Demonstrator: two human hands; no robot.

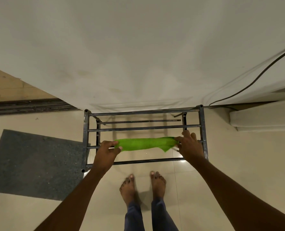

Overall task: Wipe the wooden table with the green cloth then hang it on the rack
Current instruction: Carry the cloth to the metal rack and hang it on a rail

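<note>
Both hands — left hand (108, 150), right hand (189, 144) — hold green cloth (145, 143) across rack (145, 127).

Cream tiled floor (238, 160) (grey mat (35, 164) left), white wall (138, 47).

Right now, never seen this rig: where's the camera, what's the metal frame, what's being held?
No machine here: one wide-angle camera on a person's head looks down at their bare arms and feet. The dark metal frame on the tiled floor is the rack, seen from above, standing against a pale wall or sheet. The green cloth lies stretched along one of its middle rails. The left hand grips the cloth's left end, fingers curled round it; the right hand pinches the right end. A grey mat lies left of the rack, and a dark cable runs down at the right. The wooden table is not in view.
</note>
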